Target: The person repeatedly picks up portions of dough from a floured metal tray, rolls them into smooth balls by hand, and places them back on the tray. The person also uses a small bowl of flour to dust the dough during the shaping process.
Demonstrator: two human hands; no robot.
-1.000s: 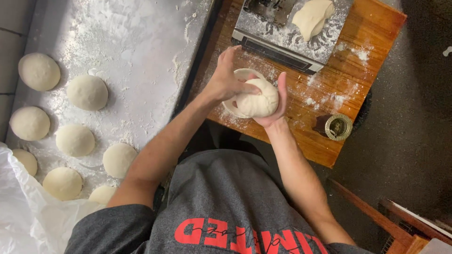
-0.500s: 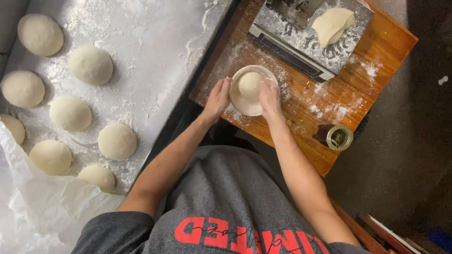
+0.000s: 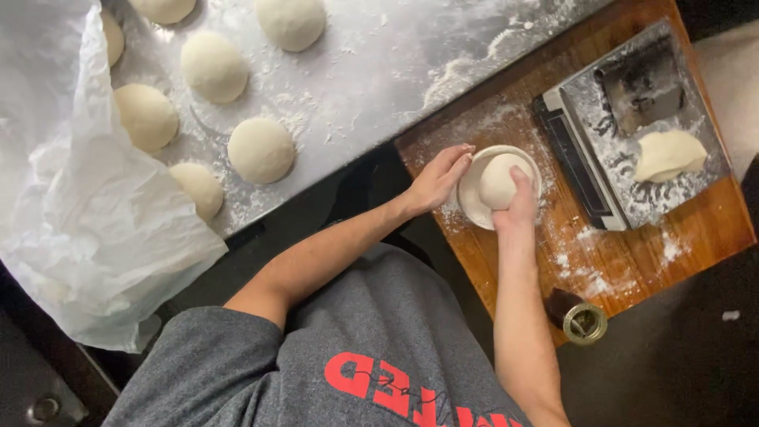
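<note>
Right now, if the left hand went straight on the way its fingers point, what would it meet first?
The left hand already touches the bowl rim; straight on, probably the dough ball inside it, though depth is unclear.

dough ball (image 3: 500, 180): smooth, matt, pale, lying in a white glossy bowl (image 3: 472, 198) at frame centre
table (image 3: 688, 229): brown wood, lightly shiny, dusted with flour, on the right
counter (image 3: 379, 71): grey brushed metal, floured, across the top
scale (image 3: 632, 119): metal plate, floured, upper right
sheet (image 3: 87, 229): thin white crinkled plastic, on the left
shirt (image 3: 316, 348): grey matt cloth, bottom centre
</note>
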